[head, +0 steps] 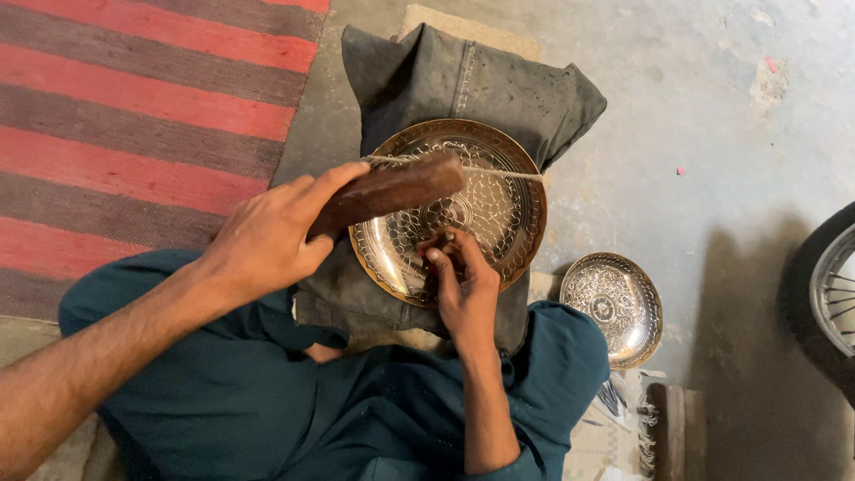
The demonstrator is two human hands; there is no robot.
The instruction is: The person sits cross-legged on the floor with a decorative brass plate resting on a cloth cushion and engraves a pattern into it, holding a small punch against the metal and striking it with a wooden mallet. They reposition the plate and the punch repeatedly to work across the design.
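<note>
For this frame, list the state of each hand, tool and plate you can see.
left hand: gripping a wooden block, raised over the plate
wooden block: tilted, held above the plate
right hand: pinching a small tool against the plate
large engraved plate: resting on a dark cushion
dark cushion: on the floor
small engraved plate: on the floor, untouched

Dim, soft light from the upper right, brightest on the concrete floor (712, 107). Mild glare on the engraved brass plate (499, 214); deep shadow lower right. Sharp throughout.
</note>
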